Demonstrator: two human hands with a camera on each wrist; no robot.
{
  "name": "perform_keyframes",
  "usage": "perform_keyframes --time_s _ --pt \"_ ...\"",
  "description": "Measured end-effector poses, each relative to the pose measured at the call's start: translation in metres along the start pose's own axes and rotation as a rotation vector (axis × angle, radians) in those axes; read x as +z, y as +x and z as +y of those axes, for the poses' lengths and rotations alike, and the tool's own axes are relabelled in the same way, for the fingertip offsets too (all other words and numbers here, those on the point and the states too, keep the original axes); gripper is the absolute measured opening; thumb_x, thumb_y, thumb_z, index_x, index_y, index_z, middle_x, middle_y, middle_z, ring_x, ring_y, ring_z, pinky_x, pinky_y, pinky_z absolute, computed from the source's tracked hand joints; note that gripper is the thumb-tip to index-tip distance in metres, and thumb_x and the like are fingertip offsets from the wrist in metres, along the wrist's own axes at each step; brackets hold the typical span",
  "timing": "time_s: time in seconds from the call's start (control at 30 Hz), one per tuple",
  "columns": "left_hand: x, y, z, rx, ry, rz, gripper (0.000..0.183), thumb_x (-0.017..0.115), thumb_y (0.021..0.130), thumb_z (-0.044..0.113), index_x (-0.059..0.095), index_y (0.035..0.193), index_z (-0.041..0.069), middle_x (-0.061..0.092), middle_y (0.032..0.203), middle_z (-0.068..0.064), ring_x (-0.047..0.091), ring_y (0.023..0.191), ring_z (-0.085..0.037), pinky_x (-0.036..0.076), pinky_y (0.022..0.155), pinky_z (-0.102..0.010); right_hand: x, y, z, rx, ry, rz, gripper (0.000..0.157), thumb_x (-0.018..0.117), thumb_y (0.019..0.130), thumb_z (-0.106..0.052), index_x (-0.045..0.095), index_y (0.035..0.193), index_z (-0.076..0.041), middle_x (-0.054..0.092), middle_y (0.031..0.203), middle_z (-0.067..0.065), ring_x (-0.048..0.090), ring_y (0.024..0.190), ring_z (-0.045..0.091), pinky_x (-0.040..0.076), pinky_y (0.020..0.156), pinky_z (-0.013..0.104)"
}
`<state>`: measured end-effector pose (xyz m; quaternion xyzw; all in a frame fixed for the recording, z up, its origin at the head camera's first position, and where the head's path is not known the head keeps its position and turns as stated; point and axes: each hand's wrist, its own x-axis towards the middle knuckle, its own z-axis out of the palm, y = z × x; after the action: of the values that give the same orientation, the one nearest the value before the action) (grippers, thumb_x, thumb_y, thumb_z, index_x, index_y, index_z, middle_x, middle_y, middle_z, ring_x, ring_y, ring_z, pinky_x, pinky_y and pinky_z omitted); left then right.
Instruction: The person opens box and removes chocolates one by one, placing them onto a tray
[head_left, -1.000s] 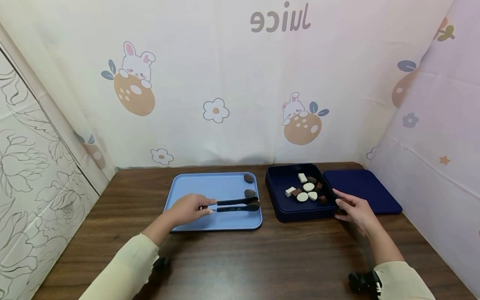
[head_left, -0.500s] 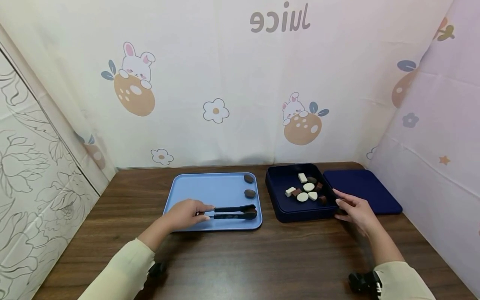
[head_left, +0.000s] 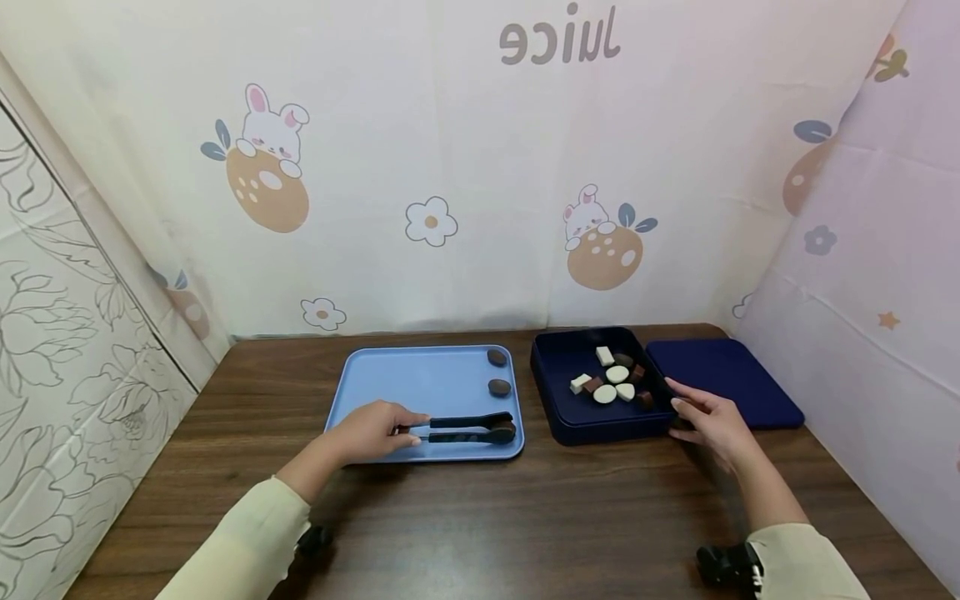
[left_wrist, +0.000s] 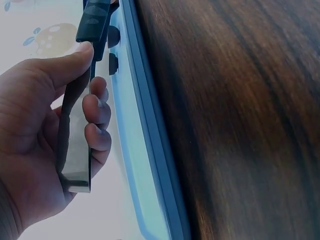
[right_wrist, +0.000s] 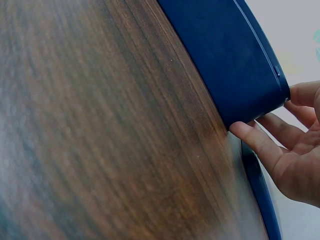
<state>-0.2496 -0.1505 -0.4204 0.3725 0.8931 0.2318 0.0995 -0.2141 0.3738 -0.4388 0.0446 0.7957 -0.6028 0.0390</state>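
My left hand [head_left: 367,431] holds metal tongs with black tips [head_left: 471,437] low over the near side of a light blue tray [head_left: 412,375]. Between the tips sits a dark brown piece, probably a chocolate [head_left: 506,427], partly hidden. Two more dark oval chocolates [head_left: 498,387] lie along the tray's right side. In the left wrist view, thumb and curled fingers wrap the tongs' metal handle [left_wrist: 76,145]. Thumb and fingers of my right hand [head_left: 712,425] grip the near right corner of an uncovered dark blue box [right_wrist: 235,55]. White and brown chocolates [head_left: 617,374] lie inside it.
A flat dark blue lid [head_left: 727,379] lies to the right of the box. All of this stands on a brown wooden table [head_left: 525,517], with a printed curtain [head_left: 480,275] hanging behind. A narrow gap separates tray and box.
The left hand has brought the tongs nearer to the tray's front edge and a little left; in the last half second they barely shift. The right hand and the box stay put.
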Motion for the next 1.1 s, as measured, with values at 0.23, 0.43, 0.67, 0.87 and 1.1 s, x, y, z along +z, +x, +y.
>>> perform_keyframes --time_s 0.23,0.43,0.67,0.87,1.1 --pt "-0.0011 0.0009 0.002 -0.023 -0.031 -0.022 0.046 0.067 0.094 0.025 0.059 0.135 0.007 0.053 0.069 0.01 0.041 0.055 -0.005 0.042 0.061 -0.027 -0.002 0.0005 0.0011 -0.011 -0.015 -0.002 0.059 0.051 0.103 -0.031 0.031 0.152 -0.007 0.024 0.152 0.03 0.048 0.115 0.006 0.054 0.084 0.036" --pt "-0.0017 0.0009 0.001 -0.04 -0.075 -0.022 0.046 0.067 0.094 0.028 0.059 0.135 0.007 0.059 0.078 0.012 0.046 0.061 -0.007 0.044 0.064 -0.029 -0.0021 0.0004 0.0011 -0.013 -0.01 -0.002 0.059 0.052 0.102 -0.031 0.03 0.152 -0.007 0.024 0.152 0.029 0.048 0.111 0.001 0.054 0.084 0.036" --pt "-0.0024 0.0009 -0.0015 -0.044 -0.098 -0.003 0.047 0.066 0.095 0.031 0.06 0.135 0.009 0.059 0.079 0.012 0.047 0.06 -0.006 0.045 0.063 -0.028 -0.0022 0.0004 0.0005 -0.011 -0.014 -0.002 0.06 0.052 0.102 -0.032 0.03 0.152 -0.007 0.024 0.152 0.029 0.046 0.115 0.006 0.054 0.084 0.036" --pt "-0.0015 0.002 -0.0034 -0.055 -0.086 0.02 0.047 0.066 0.094 0.031 0.06 0.136 0.011 0.057 0.077 0.012 0.046 0.058 -0.005 0.044 0.058 -0.028 -0.0019 0.0003 0.001 -0.008 -0.013 -0.002 0.06 0.052 0.102 -0.032 0.03 0.152 -0.007 0.024 0.152 0.029 0.048 0.116 0.009 0.054 0.084 0.036" --pt "-0.0016 0.0024 -0.002 -0.064 -0.103 0.031 0.047 0.067 0.094 0.031 0.059 0.136 0.012 0.057 0.075 0.012 0.048 0.06 -0.007 0.045 0.059 -0.028 -0.0012 0.0 0.0014 -0.003 -0.011 0.001 0.059 0.052 0.102 -0.031 0.03 0.152 -0.008 0.025 0.151 0.029 0.049 0.115 0.008 0.053 0.084 0.036"
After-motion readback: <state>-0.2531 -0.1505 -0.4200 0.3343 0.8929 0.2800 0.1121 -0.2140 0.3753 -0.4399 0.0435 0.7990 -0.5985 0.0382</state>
